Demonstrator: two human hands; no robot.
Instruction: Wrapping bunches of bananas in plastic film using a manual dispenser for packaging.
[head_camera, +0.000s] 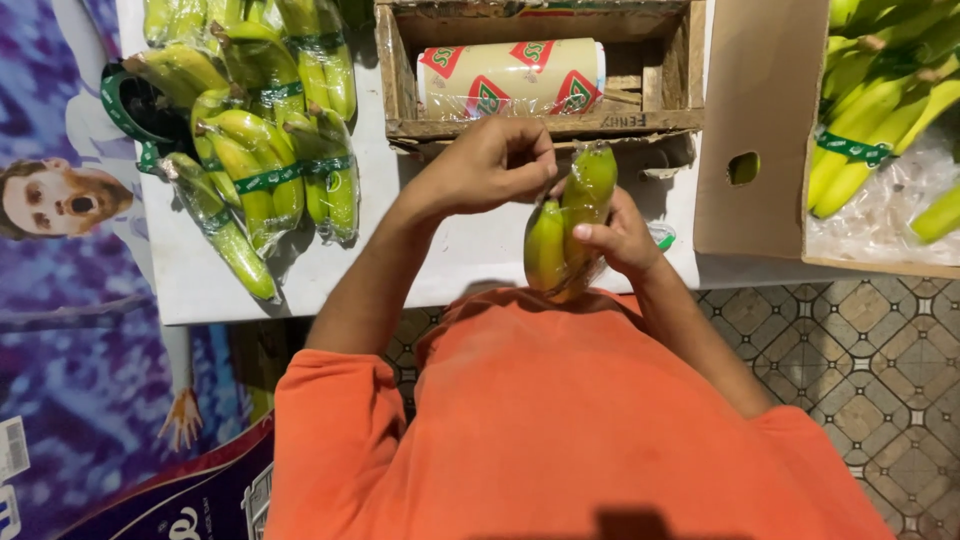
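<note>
So just past the hands there's a wooden crate (396, 75) with a roll of printed film (512, 77) lying in it, and off to the right hand's side a cardboard box (755, 100) full of green bananas (875, 110), with more wrapped bunches (255, 150) lying on the white surface (470, 250) out beyond the left hand. The right hand (622, 238) is clamped around a small wrapped banana bunch (568, 225), holding it upright above the near edge of the surface. The left hand (492, 165) has its fingertips pinched together at the top of that bunch, wrist bent inward.
</note>
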